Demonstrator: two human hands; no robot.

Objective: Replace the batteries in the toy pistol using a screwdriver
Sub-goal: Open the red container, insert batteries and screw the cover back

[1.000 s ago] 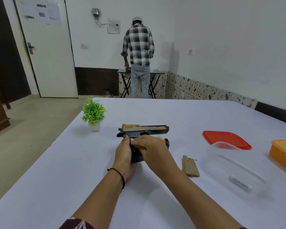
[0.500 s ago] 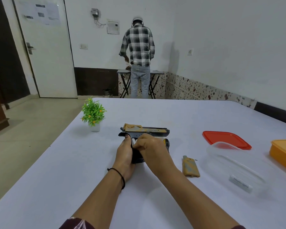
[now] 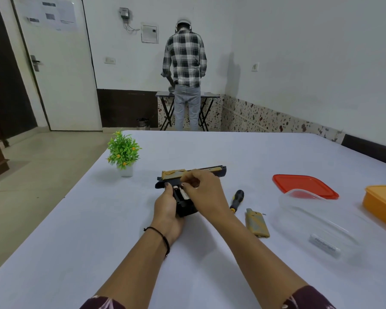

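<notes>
– Toy pistol (image 3: 218, 171), black plastic with a tan-gold slide: where is it?
– On its side on the white-covered table (image 3: 98, 219), muzzle to the right, grip end towards the wearer.
– Who has hold of the toy pistol?
– The left hand (image 3: 167, 206) grips the handle, fingers wrapped round its left side. The right hand (image 3: 206, 192) is curled over the open handle, fingertips down by a small white battery (image 3: 183, 194) showing in the bay. I cannot tell whether they pinch it or only touch it.
– And the tool?
– The black-handled screwdriver with a yellow collar (image 3: 237, 198) lies free on the table just right of the right wrist. Near it lies a flat tan plastic cover (image 3: 257, 223).
– Anything else?
– A clear plastic tub (image 3: 316, 221) and a flat red lid (image 3: 303, 185) further right, an orange box (image 3: 383, 204) at the edge, and a small green plant in a white pot (image 3: 124, 151) to the far left.
</notes>
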